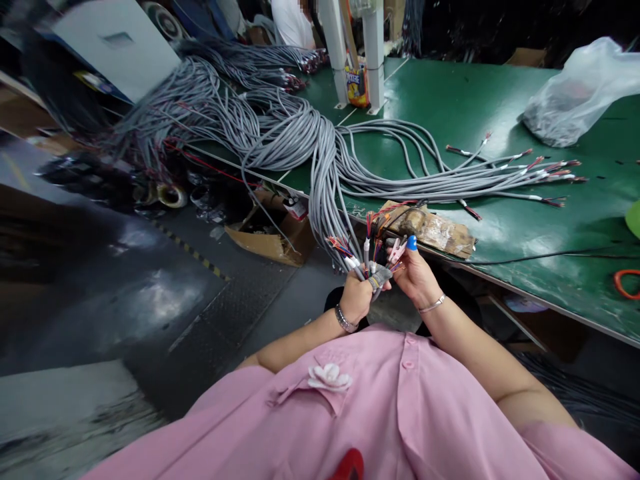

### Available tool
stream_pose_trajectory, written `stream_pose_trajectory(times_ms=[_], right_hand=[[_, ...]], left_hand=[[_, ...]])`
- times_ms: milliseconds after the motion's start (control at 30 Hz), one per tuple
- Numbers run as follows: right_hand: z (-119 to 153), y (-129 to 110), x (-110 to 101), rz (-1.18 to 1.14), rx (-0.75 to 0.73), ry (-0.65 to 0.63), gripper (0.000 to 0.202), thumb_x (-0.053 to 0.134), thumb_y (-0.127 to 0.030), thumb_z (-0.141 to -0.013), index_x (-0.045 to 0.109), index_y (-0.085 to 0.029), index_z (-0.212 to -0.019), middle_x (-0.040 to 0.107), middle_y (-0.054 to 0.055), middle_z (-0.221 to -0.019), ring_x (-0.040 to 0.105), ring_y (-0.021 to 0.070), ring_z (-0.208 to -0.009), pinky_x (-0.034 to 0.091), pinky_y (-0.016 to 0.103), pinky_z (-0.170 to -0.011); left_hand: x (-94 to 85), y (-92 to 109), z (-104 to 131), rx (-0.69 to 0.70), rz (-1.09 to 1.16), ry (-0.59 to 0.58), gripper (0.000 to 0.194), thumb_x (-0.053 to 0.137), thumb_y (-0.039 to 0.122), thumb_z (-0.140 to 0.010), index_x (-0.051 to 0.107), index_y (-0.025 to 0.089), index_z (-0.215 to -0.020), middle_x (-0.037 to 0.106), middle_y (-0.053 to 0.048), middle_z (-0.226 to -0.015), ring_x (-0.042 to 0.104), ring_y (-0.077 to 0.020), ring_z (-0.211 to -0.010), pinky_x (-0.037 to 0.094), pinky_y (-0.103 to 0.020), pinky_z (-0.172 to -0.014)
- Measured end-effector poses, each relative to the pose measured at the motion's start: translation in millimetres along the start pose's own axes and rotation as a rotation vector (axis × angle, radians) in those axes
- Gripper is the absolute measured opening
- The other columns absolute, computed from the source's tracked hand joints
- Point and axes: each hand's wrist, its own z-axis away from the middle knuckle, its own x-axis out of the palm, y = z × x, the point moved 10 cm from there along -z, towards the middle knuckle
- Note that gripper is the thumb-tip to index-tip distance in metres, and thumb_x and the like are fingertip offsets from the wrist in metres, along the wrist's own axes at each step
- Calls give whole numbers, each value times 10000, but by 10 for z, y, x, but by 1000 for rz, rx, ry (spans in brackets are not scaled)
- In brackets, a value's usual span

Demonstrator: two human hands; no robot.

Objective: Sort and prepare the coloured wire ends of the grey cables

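Note:
My left hand (356, 299), with grey wrapping on a finger and thumb, is closed around grey cables (351, 263) near their stripped ends. Coloured wires (341, 248) fan out above that hand. Close beside it, my right hand (416, 277) has blue tape on its thumb and is pinched at a small pinkish-white piece (397, 251). Thin coloured wire ends show just below this piece; its kind is too small to tell. Both hands are in front of the table edge, by a worn wooden block (433, 230) that has wires at its left end.
A thick heap of grey cables (295, 140) runs across the green table (460, 93) and hangs over its edge. A clear plastic bag (565, 100) lies at right, an orange handle (623, 283) near the front. A cardboard box (267, 243) sits below. Another person (295, 23) is behind.

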Motion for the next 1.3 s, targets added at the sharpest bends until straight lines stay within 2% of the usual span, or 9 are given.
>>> stream_pose_trajectory(times_ms=[233, 400, 667, 933, 1300], right_hand=[[11, -19, 9, -2, 7, 13, 387, 728, -564, -740, 678, -182, -765, 693, 26, -647, 581, 148, -529, 503, 299, -523], [6, -42, 14, -21, 0, 21, 365, 764, -523, -723, 683, -168, -752, 700, 18, -647, 587, 133, -538, 523, 284, -573], [14, -49, 48, 11, -14, -6, 433, 740, -609, -697, 681, -184, -753, 692, 16, -623, 600, 149, -535, 547, 312, -581], [15, -67, 27, -5, -34, 13, 420, 758, -591, -689, 684, -181, -742, 690, 1, -632, 582, 117, -522, 520, 277, -579], [24, -38, 42, -19, -9, -10, 400, 754, -568, -709, 671, -177, -737, 685, 8, -638, 576, 129, -539, 486, 277, -557]], left_hand=[[-20, -61, 3, 26, -30, 8, 231, 751, 370, -728, 700, 150, -679, 649, -23, -568, 570, -110, -528, 434, -233, -546], [-22, -50, 19, 49, -78, 6, 264, 735, 394, -748, 694, 148, -661, 652, -29, -575, 544, -100, -501, 405, -227, -509], [-6, -36, 9, 46, -93, -9, 267, 735, 395, -747, 691, 149, -652, 656, -29, -580, 574, -110, -535, 433, -234, -552], [-23, -44, 14, 32, -101, 15, 264, 740, 399, -730, 688, 152, -655, 655, -26, -573, 575, -113, -527, 436, -237, -551], [-6, -30, 12, 45, -101, -4, 265, 727, 393, -747, 687, 149, -653, 649, -24, -572, 564, -108, -524, 419, -232, -535]])
